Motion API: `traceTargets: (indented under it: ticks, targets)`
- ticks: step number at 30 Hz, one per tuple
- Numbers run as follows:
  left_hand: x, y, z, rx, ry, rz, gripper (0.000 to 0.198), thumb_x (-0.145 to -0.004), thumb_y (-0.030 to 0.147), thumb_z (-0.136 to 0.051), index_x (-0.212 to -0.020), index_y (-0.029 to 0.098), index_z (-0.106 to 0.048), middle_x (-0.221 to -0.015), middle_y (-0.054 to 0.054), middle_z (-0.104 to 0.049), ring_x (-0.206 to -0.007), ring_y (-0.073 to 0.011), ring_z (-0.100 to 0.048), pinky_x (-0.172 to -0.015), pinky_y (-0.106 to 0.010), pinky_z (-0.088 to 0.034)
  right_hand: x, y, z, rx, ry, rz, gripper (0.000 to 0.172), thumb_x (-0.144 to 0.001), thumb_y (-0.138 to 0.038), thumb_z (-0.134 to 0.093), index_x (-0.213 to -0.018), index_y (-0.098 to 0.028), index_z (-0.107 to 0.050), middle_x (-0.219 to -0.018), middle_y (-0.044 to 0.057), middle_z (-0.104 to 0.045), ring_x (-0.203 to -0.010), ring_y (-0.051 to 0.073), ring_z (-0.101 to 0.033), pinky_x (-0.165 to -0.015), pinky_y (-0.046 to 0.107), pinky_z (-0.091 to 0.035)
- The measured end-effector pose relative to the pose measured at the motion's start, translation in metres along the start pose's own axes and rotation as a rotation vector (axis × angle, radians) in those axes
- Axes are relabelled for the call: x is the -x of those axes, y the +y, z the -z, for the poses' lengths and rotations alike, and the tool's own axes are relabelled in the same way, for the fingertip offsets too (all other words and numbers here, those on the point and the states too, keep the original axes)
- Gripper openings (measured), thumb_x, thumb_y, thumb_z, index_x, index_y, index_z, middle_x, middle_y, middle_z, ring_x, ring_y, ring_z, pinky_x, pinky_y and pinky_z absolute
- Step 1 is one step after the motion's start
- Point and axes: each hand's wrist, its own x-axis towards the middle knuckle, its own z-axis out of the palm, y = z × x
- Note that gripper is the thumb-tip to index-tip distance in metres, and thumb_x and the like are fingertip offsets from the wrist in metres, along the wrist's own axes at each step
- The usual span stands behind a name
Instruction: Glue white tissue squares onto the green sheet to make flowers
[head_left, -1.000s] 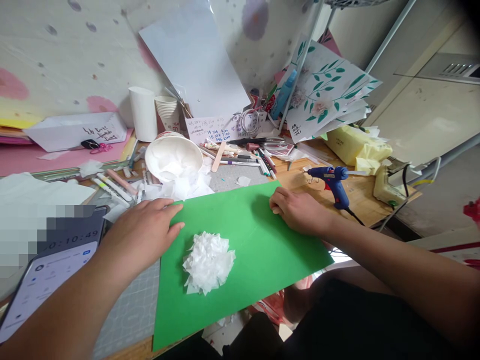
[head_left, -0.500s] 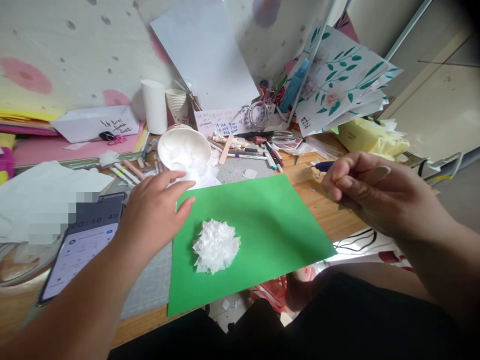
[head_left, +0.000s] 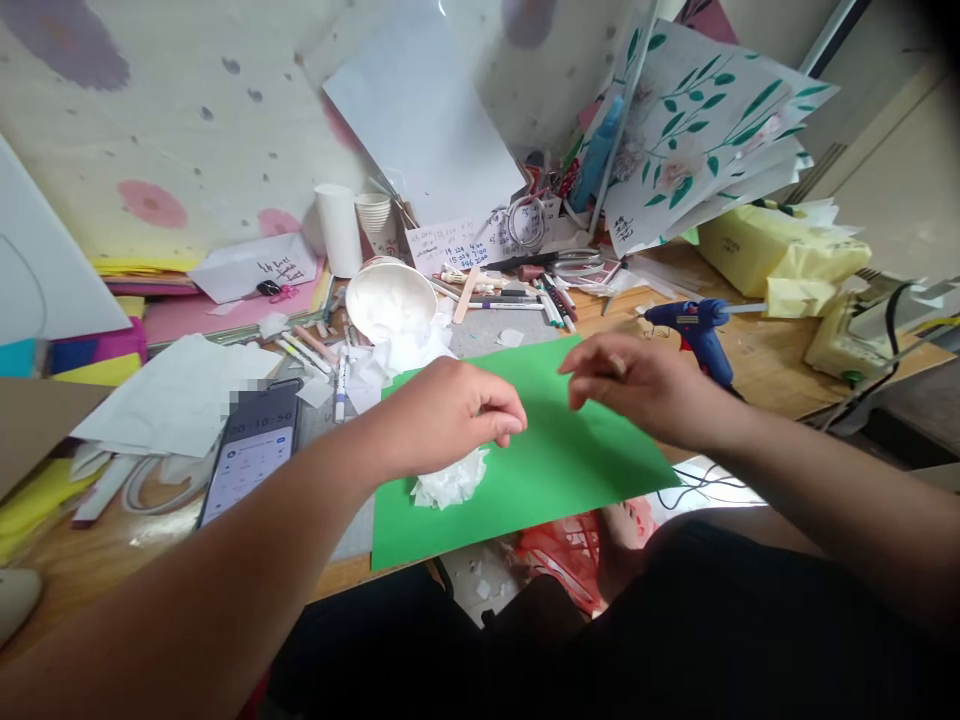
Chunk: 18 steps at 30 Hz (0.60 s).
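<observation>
Over the white tissue-paper ruffle, my left hand is closed, thumb against fingers; whatever it may pinch is hidden. My right hand hovers above the right part of the green sheet, fingers curled. The pale rounded end of a wooden craft stick pokes out between them. The ruffle lies on the sheet's left part, partly covered by my left hand. A paper bowl with white tissue pieces spilling at its front stands behind the sheet.
A blue glue gun stands right of my right hand. At the left lies a phone showing a timer. Pens, another craft stick and paper cups crowd the back. The green sheet overhangs the table's front edge.
My left hand has moved right from beside the bowl to above the ruffle, its fingers closing. My right hand has come left over the green sheet, uncovering the glue gun. The view has shifted.
</observation>
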Motion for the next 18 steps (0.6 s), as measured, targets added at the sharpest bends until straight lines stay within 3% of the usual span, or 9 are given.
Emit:
traceTargets:
  ticks: [4, 7, 10, 12, 15, 16, 18]
  targets:
    - [0.005, 0.017, 0.011, -0.024, 0.095, -0.002, 0.016, -0.082, 0.025, -0.055, -0.076, 0.020, -0.070, -0.066, 0.005, -0.068, -0.060, -0.0098, -0.060, -0.054, -0.019, -0.040, 0.001, 0.001, -0.032, 0.076, -0.390, -0.045, 0.025, -0.086, -0.021, -0.052, -0.110, -0.019, -0.060, -0.073, 0.000, -0.068, -0.066, 0.013, -0.061, -0.064, 0.025, -0.046]
    - [0.007, 0.029, 0.014, -0.019, 0.166, -0.015, 0.015, -0.080, 0.021, -0.055, -0.073, 0.020, -0.069, -0.064, 0.006, -0.066, -0.060, -0.0087, -0.058, -0.053, -0.018, -0.039, 0.002, -0.008, -0.047, 0.030, -0.540, 0.002, 0.026, -0.087, -0.018, -0.050, -0.110, -0.017, -0.062, -0.072, -0.001, -0.066, -0.068, 0.011, -0.061, -0.067, 0.024, -0.047]
    - [0.010, 0.041, 0.017, -0.002, 0.273, -0.053, 0.015, -0.079, 0.020, -0.056, -0.070, 0.019, -0.067, -0.063, 0.006, -0.066, -0.060, -0.0089, -0.059, -0.056, -0.018, -0.042, -0.001, -0.019, -0.045, 0.039, -0.653, 0.037, 0.020, -0.088, -0.018, -0.050, -0.098, -0.015, -0.067, -0.072, 0.001, -0.067, -0.068, 0.011, -0.062, -0.067, 0.023, -0.048]
    - [0.018, 0.045, 0.018, 0.004, 0.315, -0.062, 0.016, -0.081, 0.021, -0.056, -0.070, 0.020, -0.068, -0.063, 0.006, -0.066, -0.061, -0.0095, -0.060, -0.059, -0.019, -0.044, -0.002, -0.027, -0.030, 0.075, -0.678, 0.050, 0.018, -0.088, -0.019, -0.051, -0.089, -0.014, -0.068, -0.071, 0.001, -0.068, -0.064, 0.011, -0.061, -0.063, 0.022, -0.048]
    - [0.041, 0.045, 0.013, -0.035, 0.264, -0.036, 0.014, -0.083, 0.031, -0.058, -0.083, 0.025, -0.071, -0.079, 0.004, -0.071, -0.073, -0.0133, -0.064, -0.069, -0.022, -0.048, 0.007, -0.030, 0.020, 0.261, -0.542, 0.066, 0.015, -0.087, -0.024, -0.053, -0.086, -0.019, -0.068, -0.070, 0.000, -0.068, -0.062, 0.011, -0.061, -0.058, 0.023, -0.046]
    - [0.052, 0.042, 0.009, -0.059, 0.240, -0.051, 0.018, -0.082, 0.037, -0.062, -0.095, 0.028, -0.070, -0.095, 0.003, -0.071, -0.087, -0.0162, -0.064, -0.080, -0.024, -0.048, 0.015, -0.029, 0.042, 0.371, -0.418, 0.068, 0.014, -0.087, -0.028, -0.055, -0.086, -0.022, -0.068, -0.071, 0.000, -0.069, -0.062, 0.012, -0.062, -0.056, 0.024, -0.047]
    - [0.077, 0.032, -0.003, -0.092, 0.148, -0.027, 0.039, -0.080, 0.042, -0.064, -0.118, 0.035, -0.062, -0.126, 0.001, -0.061, -0.113, -0.0228, -0.055, -0.100, -0.031, -0.040, 0.044, -0.020, 0.090, 0.561, 0.012, 0.121, 0.013, -0.083, -0.038, -0.060, -0.082, -0.028, -0.069, -0.070, 0.000, -0.069, -0.061, 0.014, -0.063, -0.055, 0.027, -0.047]
